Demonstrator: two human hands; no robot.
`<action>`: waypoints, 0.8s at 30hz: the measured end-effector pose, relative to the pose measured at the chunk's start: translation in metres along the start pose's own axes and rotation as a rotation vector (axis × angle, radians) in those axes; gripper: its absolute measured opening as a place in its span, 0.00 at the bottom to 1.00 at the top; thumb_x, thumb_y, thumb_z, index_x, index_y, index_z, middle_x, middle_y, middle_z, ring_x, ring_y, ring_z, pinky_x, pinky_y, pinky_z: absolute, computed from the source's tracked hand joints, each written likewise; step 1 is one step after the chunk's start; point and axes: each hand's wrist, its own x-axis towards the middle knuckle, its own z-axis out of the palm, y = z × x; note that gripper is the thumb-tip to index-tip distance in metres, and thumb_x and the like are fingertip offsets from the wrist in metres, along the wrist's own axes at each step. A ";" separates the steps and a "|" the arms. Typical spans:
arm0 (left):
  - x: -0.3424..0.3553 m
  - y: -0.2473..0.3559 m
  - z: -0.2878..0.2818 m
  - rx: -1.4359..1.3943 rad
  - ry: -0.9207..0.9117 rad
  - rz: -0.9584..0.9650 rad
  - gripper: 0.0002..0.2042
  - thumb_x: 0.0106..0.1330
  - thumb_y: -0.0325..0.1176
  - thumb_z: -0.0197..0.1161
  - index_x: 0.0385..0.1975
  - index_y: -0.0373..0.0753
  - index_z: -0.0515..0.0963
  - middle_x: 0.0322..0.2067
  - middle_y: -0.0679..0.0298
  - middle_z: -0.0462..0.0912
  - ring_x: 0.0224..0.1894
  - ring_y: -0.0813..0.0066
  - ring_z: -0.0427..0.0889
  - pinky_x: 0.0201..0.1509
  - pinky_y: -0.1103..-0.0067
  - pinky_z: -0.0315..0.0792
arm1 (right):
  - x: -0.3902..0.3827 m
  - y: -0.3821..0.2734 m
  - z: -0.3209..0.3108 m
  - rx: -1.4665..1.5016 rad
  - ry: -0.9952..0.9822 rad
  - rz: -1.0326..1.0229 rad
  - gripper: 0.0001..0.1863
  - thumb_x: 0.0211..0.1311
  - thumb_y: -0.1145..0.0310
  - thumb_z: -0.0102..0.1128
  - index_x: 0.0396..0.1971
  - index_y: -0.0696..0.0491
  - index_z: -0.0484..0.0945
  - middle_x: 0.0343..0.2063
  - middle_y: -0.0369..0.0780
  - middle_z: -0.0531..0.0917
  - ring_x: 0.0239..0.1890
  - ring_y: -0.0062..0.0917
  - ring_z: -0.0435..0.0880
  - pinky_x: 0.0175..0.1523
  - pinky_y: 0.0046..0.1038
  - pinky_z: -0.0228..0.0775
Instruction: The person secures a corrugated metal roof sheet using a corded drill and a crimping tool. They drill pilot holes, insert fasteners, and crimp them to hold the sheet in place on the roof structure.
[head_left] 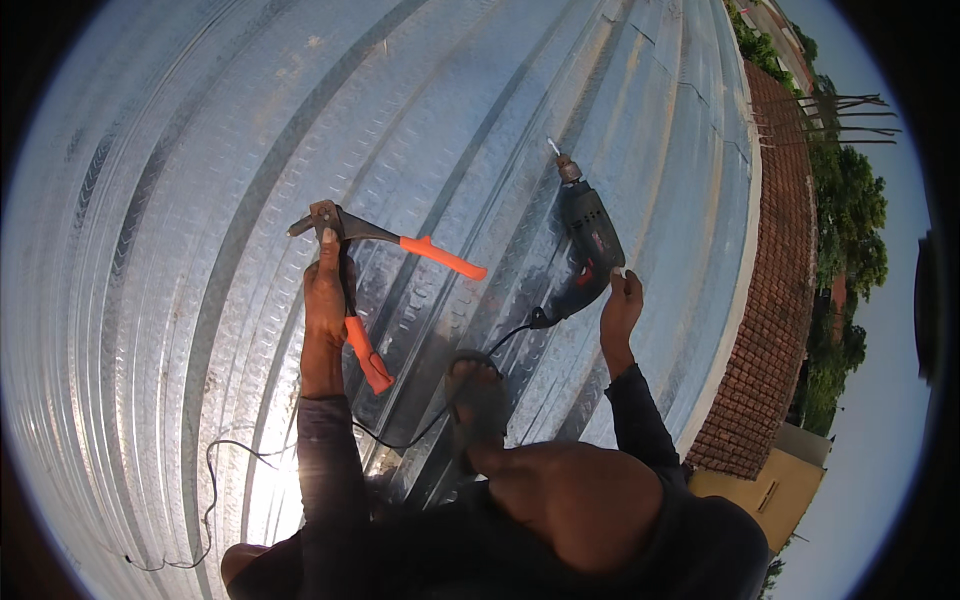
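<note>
My left hand (328, 295) is closed around a hand riveter (325, 220) near its head, the thumb pressed along the metal. The riveter's two orange-gripped handles (440, 258) are spread wide apart, and its nose points left. To the right, a dark power drill (592, 235) lies on the ribbed metal roofing (400, 120), its bit pointing away from me. Just beside the drill's rear end, my right hand (622, 310) is closed in a pinch. A tiny pale thing shows at its fingertips, too small to name.
A black cord (440, 410) runs from the drill past my foot (477, 395) and on to the lower left. Along the right, the metal sheets end at a pale edge (745, 250) beside a brown tiled roof (775, 300). Trees (850, 230) and bare rods (850, 115) stand beyond.
</note>
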 end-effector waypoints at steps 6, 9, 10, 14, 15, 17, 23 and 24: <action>0.094 0.022 -0.027 -0.192 0.435 0.005 0.28 0.65 0.67 0.57 0.23 0.44 0.71 0.17 0.72 0.66 0.16 0.81 0.63 0.19 0.78 0.57 | 0.002 0.029 0.010 0.716 -0.323 0.694 0.41 0.63 0.37 0.58 0.63 0.56 0.66 0.50 0.42 0.78 0.50 0.32 0.78 0.54 0.40 0.72; 0.132 0.025 -0.030 -0.159 0.522 -0.114 0.32 0.63 0.68 0.58 0.29 0.37 0.74 0.21 0.65 0.71 0.20 0.73 0.69 0.21 0.73 0.63 | 0.006 0.036 0.026 0.818 -0.357 0.572 0.33 0.65 0.40 0.58 0.58 0.51 0.72 0.46 0.37 0.78 0.46 0.25 0.78 0.52 0.36 0.72; 0.146 0.026 -0.037 -0.109 0.546 -0.088 0.34 0.63 0.68 0.57 0.33 0.33 0.75 0.24 0.63 0.73 0.21 0.70 0.71 0.22 0.72 0.64 | 0.005 0.025 0.036 0.898 -0.359 0.525 0.31 0.65 0.41 0.60 0.56 0.51 0.73 0.44 0.35 0.79 0.43 0.23 0.78 0.51 0.33 0.72; 0.169 0.025 -0.024 0.030 0.647 -0.111 0.36 0.65 0.64 0.57 0.44 0.27 0.77 0.26 0.61 0.75 0.22 0.69 0.71 0.25 0.71 0.66 | 0.005 0.021 0.042 0.693 -0.161 0.592 0.28 0.60 0.45 0.68 0.47 0.54 0.78 0.33 0.35 0.79 0.36 0.24 0.79 0.44 0.32 0.75; 0.177 0.022 -0.030 0.053 0.667 -0.133 0.33 0.67 0.61 0.58 0.46 0.28 0.78 0.23 0.64 0.72 0.21 0.72 0.69 0.24 0.73 0.64 | -0.001 0.011 0.052 0.592 -0.103 0.622 0.28 0.59 0.45 0.70 0.44 0.54 0.78 0.31 0.36 0.79 0.35 0.24 0.79 0.42 0.33 0.75; 0.178 0.016 -0.034 0.083 0.618 -0.165 0.32 0.68 0.59 0.58 0.46 0.29 0.78 0.22 0.66 0.70 0.20 0.74 0.67 0.23 0.74 0.63 | -0.006 0.005 0.053 0.428 -0.026 0.618 0.27 0.57 0.45 0.72 0.39 0.55 0.79 0.27 0.36 0.78 0.31 0.25 0.78 0.39 0.34 0.76; 0.124 0.004 -0.055 0.117 0.202 -0.271 0.28 0.69 0.55 0.58 0.48 0.31 0.78 0.18 0.71 0.64 0.18 0.79 0.62 0.21 0.78 0.59 | 0.002 0.014 0.057 0.551 -0.139 0.755 0.24 0.59 0.44 0.70 0.30 0.51 0.75 0.22 0.36 0.75 0.23 0.25 0.74 0.32 0.34 0.74; 0.109 0.003 -0.055 0.124 0.160 -0.309 0.27 0.70 0.55 0.58 0.48 0.31 0.78 0.17 0.72 0.63 0.17 0.80 0.61 0.21 0.78 0.58 | 0.015 0.024 0.044 0.629 -0.235 0.782 0.24 0.60 0.44 0.69 0.30 0.51 0.74 0.21 0.35 0.74 0.22 0.25 0.73 0.30 0.32 0.72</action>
